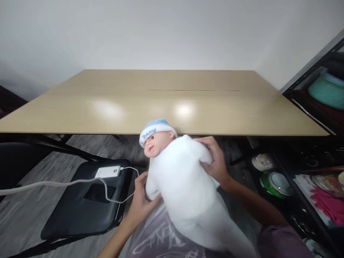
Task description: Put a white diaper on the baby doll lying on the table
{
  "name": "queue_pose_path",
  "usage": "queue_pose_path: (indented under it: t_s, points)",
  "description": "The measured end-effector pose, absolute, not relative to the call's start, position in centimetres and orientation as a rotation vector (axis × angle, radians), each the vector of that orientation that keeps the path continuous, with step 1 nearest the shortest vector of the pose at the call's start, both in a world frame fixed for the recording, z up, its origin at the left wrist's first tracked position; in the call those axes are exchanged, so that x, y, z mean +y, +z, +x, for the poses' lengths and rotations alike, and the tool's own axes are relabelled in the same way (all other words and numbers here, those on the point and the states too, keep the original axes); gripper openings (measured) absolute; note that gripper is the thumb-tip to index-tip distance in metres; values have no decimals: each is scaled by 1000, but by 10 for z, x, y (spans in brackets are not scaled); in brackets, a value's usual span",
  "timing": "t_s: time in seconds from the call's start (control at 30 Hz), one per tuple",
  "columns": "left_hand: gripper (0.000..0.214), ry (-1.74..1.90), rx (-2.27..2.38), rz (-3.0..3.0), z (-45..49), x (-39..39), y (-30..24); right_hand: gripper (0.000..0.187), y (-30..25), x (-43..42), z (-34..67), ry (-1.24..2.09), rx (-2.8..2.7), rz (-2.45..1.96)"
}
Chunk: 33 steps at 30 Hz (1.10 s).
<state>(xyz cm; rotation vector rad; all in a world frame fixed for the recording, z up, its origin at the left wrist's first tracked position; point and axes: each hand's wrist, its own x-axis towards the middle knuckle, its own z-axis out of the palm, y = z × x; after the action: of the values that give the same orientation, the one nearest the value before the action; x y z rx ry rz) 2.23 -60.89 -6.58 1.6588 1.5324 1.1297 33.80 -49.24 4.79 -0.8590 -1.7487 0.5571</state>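
Observation:
A baby doll (185,182) in a white outfit and a blue-and-white knit cap (158,129) lettered "Baby" lies tilted across my lap, head toward the table and legs to the lower right. My left hand (143,195) is closed around the doll's arm on the left side. On the other side, my right hand (215,161) grips its other arm near the shoulder. The doll's body hides some of my fingers, and its feet run out of view at the bottom.
A wooden table (129,82) stands in front against a white wall. To the left, a black chair (77,215) holds a white power bank (108,172) with a cable (53,182) and a dark flat object (100,192). Shelves (292,172) with assorted items stand at right.

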Motion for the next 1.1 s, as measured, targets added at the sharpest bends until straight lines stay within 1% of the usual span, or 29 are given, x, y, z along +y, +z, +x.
queue_pose_path:
  t_s: [0.03, 0.1, 0.23, 0.3, 0.4, 0.6, 0.83, 0.97, 1.1]
  points:
    - [77, 1119, 1532, 1702, 24, -596, -55, 43, 48, -489, 344, 545, -1714, -889]
    - [73, 1080, 1548, 1790, 28, -567, -30, 37, 52, -481, 357, 462, -1706, -1001]
    - [63, 924, 1535, 1983, 32, -506, 17, 29, 62, -461, 391, 70, -1787, -1302]
    - [63, 878, 1489, 2036, 35, -477, 32, 25, 62, -447, 410, -99, -1847, -1379]
    - [65, 822, 1421, 2059, 40, -436, 43, 21, 53, -423, 434, -219, -1925, -1451]
    - [61, 732, 1338, 2082, 48, -371, 46, 33, 31, -385, 456, -200, -1977, -1598]
    - [49, 632, 1610, 2429, 25, -341, 38, 38, 14, -363, 466, -26, -2021, -1586]
    - [56, 623, 1622, 2558, 6, -327, 30, 41, 7, -349, 473, -37, -1996, -1626]
    - [62, 587, 1565, 2607, -4, -293, 24, 47, 7, -314, 475, 69, -2026, -1585]
